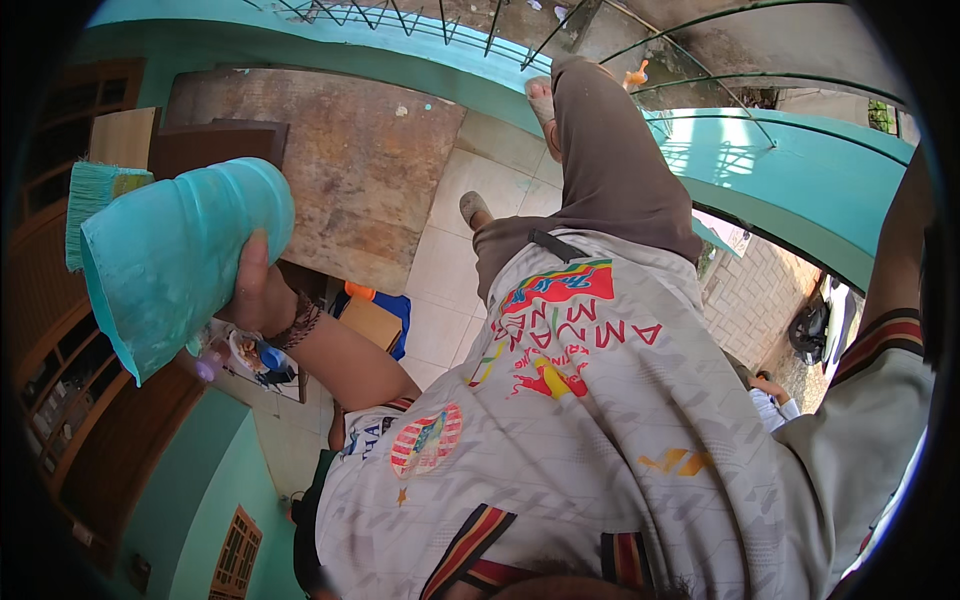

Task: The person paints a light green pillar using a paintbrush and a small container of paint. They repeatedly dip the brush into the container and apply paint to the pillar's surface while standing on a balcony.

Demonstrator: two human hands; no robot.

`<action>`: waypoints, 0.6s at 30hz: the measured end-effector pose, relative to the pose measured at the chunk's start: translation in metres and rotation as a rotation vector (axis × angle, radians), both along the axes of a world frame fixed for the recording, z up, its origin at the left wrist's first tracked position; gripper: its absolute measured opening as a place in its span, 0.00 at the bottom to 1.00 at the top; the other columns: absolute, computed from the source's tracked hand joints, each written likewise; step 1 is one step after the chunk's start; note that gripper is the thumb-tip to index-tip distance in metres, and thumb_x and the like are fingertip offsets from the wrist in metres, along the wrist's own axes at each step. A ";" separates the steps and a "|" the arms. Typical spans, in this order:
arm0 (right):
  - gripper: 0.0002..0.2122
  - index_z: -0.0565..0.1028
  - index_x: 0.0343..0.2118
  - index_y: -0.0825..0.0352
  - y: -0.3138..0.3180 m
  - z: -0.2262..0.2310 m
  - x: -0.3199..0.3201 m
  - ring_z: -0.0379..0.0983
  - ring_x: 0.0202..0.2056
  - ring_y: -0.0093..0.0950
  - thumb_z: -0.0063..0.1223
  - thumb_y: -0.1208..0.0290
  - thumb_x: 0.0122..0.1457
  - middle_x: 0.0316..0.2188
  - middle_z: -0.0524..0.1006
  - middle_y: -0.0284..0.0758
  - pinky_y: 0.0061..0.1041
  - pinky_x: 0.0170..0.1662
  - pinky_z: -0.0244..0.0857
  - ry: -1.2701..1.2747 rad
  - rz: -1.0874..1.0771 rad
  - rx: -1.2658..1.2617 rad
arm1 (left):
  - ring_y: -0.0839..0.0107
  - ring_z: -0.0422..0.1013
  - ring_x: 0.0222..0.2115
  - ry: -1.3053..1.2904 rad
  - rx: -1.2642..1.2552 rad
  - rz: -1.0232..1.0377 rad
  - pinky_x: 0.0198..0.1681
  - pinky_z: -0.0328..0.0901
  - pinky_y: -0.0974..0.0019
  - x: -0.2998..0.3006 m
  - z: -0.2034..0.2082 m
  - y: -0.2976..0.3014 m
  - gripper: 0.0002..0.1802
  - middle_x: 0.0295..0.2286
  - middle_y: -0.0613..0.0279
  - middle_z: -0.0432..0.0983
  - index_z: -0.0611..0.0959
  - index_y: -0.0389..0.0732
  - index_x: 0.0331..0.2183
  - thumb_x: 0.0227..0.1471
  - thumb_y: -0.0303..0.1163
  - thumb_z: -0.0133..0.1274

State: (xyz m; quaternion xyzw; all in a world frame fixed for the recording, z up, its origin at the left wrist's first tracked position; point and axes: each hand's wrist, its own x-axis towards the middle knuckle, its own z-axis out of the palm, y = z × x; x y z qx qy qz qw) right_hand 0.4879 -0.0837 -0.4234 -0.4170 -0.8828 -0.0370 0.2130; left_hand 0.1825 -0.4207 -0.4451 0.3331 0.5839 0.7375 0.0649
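Note:
My left hand (262, 285) is wrapped round a cut-off plastic container (185, 240), smeared with turquoise paint, its cut rim toward the lower left. Beside the container's far side shows a paintbrush (92, 210) with turquoise bristles; its handle is hidden, so I cannot tell whether it rests in the container or under my fingers. My right arm (900, 240) reaches up along the right edge, and its hand lies outside the picture.
A worn wooden board (340, 160) lies ahead to the left, beside pale floor tiles (440, 270). A turquoise ledge (800, 170) with dark metal bars runs across the front and right. Below on the right are paving, part of another person (770, 400) and a parked motorbike (830, 330).

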 end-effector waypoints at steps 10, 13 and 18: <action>0.21 0.77 0.37 0.69 -0.129 -0.503 0.095 0.75 0.39 0.44 0.40 0.54 0.65 0.36 0.77 0.49 0.40 0.43 0.69 -0.765 -0.131 -0.642 | 0.62 0.63 0.56 0.656 -0.498 -0.035 0.59 0.60 0.56 0.016 -0.329 -0.166 0.40 0.56 0.59 0.68 0.69 0.44 0.58 0.46 0.44 0.64; 0.21 0.78 0.35 0.69 -0.111 -0.449 0.104 0.75 0.38 0.45 0.41 0.53 0.64 0.34 0.78 0.49 0.40 0.42 0.68 -0.777 -0.168 -0.517 | 0.65 0.68 0.52 0.636 -0.638 -0.057 0.56 0.65 0.60 0.073 -0.308 -0.196 0.30 0.52 0.64 0.72 0.72 0.48 0.55 0.55 0.51 0.55; 0.21 0.78 0.32 0.68 -0.041 -0.171 0.005 0.75 0.35 0.46 0.44 0.52 0.63 0.31 0.78 0.48 0.41 0.40 0.68 -0.077 -0.129 0.232 | 0.66 0.71 0.49 0.207 -0.450 -0.203 0.53 0.66 0.60 0.104 -0.262 -0.249 0.35 0.48 0.62 0.75 0.74 0.44 0.52 0.40 0.30 0.68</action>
